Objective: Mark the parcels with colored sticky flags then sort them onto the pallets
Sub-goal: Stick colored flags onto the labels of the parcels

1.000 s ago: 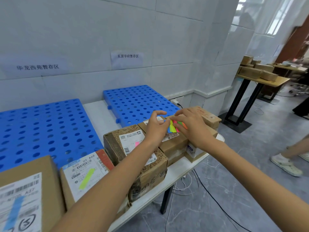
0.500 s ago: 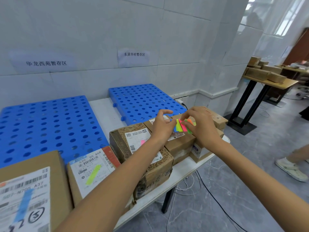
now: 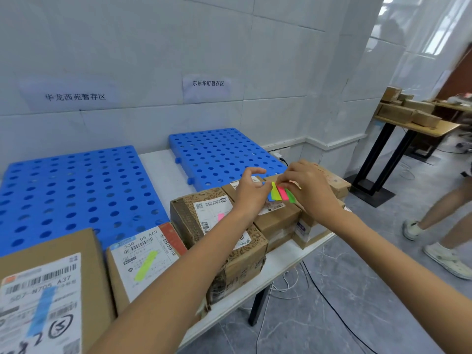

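Several cardboard parcels line the front edge of a white table. My left hand pinches a pad of sticky flags with blue, yellow, pink and green strips, held over a small brown parcel. My right hand pinches at the top of the flags. A patterned parcel carries a pink flag, the parcel labelled A68 a yellow one, and the parcel labelled A37 a blue one. Two blue perforated pallets, a left pallet and a right pallet, lie behind the parcels, bare.
Paper signs hang on the tiled wall above each pallet. A further parcel sits at the table's right end. Cables trail under the table. A wooden table with boxes stands at the right, and a person's legs stand nearby.
The view has shifted slightly. Both hands stay together over the small brown parcel, working at the flag pad; the person at the right has come nearer.
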### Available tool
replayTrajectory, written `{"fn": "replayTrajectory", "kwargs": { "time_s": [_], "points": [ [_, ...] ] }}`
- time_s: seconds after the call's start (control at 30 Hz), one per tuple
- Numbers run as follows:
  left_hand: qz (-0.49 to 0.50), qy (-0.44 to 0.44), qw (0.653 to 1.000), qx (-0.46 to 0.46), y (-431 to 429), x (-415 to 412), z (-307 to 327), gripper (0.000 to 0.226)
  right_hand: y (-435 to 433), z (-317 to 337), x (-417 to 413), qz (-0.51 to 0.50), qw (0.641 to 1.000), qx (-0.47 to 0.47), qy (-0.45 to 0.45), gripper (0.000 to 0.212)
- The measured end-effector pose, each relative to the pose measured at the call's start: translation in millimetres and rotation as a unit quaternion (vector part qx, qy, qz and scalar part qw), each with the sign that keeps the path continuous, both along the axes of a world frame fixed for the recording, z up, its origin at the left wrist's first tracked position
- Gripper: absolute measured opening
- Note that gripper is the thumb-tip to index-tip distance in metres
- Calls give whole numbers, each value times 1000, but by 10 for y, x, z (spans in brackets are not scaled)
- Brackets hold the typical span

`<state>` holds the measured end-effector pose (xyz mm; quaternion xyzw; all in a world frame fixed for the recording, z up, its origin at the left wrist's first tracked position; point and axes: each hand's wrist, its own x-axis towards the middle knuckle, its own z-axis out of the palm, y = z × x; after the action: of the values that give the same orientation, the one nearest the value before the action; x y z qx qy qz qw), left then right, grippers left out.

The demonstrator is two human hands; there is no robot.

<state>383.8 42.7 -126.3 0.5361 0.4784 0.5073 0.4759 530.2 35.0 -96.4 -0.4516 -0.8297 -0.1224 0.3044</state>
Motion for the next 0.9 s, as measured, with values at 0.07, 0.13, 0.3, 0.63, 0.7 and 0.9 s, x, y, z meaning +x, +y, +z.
{"fn": "replayTrajectory", "kwargs": {
  "time_s": [0.07, 0.13, 0.3, 0.63, 0.7, 0.9],
  "points": [
    [-1, -9, 1000, -4, 4, 3, 13, 23, 1, -13, -4, 6, 1000, 10, 14, 6],
    [-4, -14, 1000, -9, 9, 6, 16, 23, 8, -24, -5, 14, 1000, 21, 17, 11],
    [-1, -19, 1000, -13, 0, -12, 22, 22, -13, -37, -22, 22, 999, 43, 22, 10],
    [4, -25, 999, -21, -16, -54, 40, 23, -48, -57, -31, -17, 996, 89, 16, 8],
    [10, -27, 999, -25, -4, -62, 39, 24, -53, -52, -34, -8, 996, 82, 26, 8],
    [31, -46, 997, -49, 32, -43, 38, 27, -73, -60, 30, 0, 998, 9, 65, 10]
  ]
}}
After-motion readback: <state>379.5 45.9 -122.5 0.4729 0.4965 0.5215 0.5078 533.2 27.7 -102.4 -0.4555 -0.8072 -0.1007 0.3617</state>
